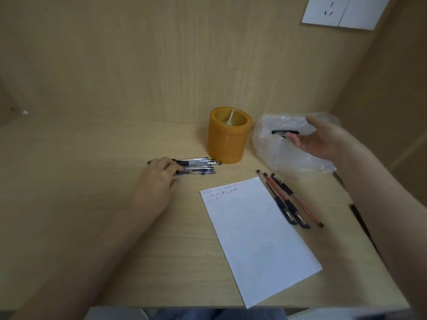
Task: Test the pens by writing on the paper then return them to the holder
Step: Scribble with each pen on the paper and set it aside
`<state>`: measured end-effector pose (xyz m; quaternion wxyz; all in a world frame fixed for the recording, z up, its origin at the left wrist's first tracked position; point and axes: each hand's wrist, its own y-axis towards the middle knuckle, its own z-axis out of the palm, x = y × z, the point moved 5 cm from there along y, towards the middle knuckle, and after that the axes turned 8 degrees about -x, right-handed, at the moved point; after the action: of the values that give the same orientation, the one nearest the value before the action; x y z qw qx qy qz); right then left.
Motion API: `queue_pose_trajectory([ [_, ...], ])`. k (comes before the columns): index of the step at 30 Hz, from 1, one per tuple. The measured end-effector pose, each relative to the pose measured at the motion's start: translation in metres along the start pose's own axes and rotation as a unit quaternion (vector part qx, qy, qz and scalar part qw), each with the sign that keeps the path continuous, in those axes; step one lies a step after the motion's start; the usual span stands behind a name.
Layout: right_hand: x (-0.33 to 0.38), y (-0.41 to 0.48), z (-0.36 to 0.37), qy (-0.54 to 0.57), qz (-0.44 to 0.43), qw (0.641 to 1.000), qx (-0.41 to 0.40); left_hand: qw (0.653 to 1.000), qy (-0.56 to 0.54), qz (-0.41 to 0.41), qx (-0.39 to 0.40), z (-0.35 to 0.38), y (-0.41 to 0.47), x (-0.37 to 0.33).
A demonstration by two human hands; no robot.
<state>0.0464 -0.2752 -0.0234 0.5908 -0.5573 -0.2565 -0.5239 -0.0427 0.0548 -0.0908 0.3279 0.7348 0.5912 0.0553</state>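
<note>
Wood desk [92,227] with a matching back panel [138,65] and a white socket [328,10] up in the top right corner. Biggest thing on it is the paper [258,239], lying at an angle right of centre, with a few rows of small black and red scribbles at its top edge. Behind that there's a crumpled clear bag [277,155], and just left of the bag the orange holder [227,144] stands upright by the panel, no pens in it as far as I can see. Left hand [159,179] is palm down on the desk, fingers draped over the near ends of a pile of pens [198,166] lying just left of the holder; honestly can't tell if it's gripping them or only resting. Right hand [321,139] is up over the bag, pinching a black pen [285,132] at the fingertips, thumb sticking up. Three more pens [288,199] lie side by side along the paper's right edge.
</note>
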Motion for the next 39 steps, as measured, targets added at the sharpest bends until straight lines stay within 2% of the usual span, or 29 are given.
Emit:
queue_pose_trajectory([
  [2,0.005,-0.001,-0.001,-0.024,-0.031,0.999,-0.002,1.0,-0.001,0.006,-0.001,0.001,0.001,-0.001],
  [6,0.008,-0.013,0.003,-0.063,-0.149,0.987,-0.013,1.0,0.016,0.007,-0.004,0.001,0.004,0.001],
  [8,-0.001,-0.025,0.006,-0.076,-0.17,0.982,-0.005,0.999,0.031,0.018,0.0,0.004,0.003,0.003],
  [12,-0.044,-0.06,0.028,-0.139,-0.142,0.976,0.092,1.0,0.03,0.007,-0.002,0.007,0.005,0.004],
  [16,-0.088,-0.079,0.05,-0.19,-0.098,0.966,0.145,0.999,0.043,0.018,-0.007,0.008,0.009,0.002],
  [21,-0.126,-0.087,0.067,-0.215,-0.062,0.958,0.181,0.995,0.067,0.07,-0.002,0.014,0.003,-0.002],
  [25,-0.143,-0.086,0.076,-0.208,-0.049,0.96,0.184,0.997,0.035,0.067,-0.013,0.016,0.001,0.005],
  [27,-0.146,-0.086,0.079,-0.188,-0.054,0.964,0.179,0.996,0.035,0.087,-0.015,0.015,-0.001,0.006],
  [29,-0.145,-0.085,0.08,-0.155,-0.073,0.972,0.163,0.998,0.008,0.067,-0.019,0.008,-0.001,0.003],
  [31,-0.144,-0.083,0.08,-0.152,-0.104,0.973,0.141,0.998,-0.041,0.039,-0.03,-0.002,-0.002,-0.009],
  [33,-0.145,-0.082,0.084,-0.156,-0.136,0.966,0.155,0.993,-0.108,0.025,-0.032,-0.012,-0.004,-0.029],
  [36,-0.142,-0.086,0.092,0.009,-0.126,0.977,0.174,0.983,-0.185,0.012,0.002,-0.016,-0.009,-0.057],
  [39,-0.128,-0.085,0.091,0.191,-0.097,0.958,0.19,0.973,-0.229,-0.023,0.029,-0.013,-0.015,-0.067],
])
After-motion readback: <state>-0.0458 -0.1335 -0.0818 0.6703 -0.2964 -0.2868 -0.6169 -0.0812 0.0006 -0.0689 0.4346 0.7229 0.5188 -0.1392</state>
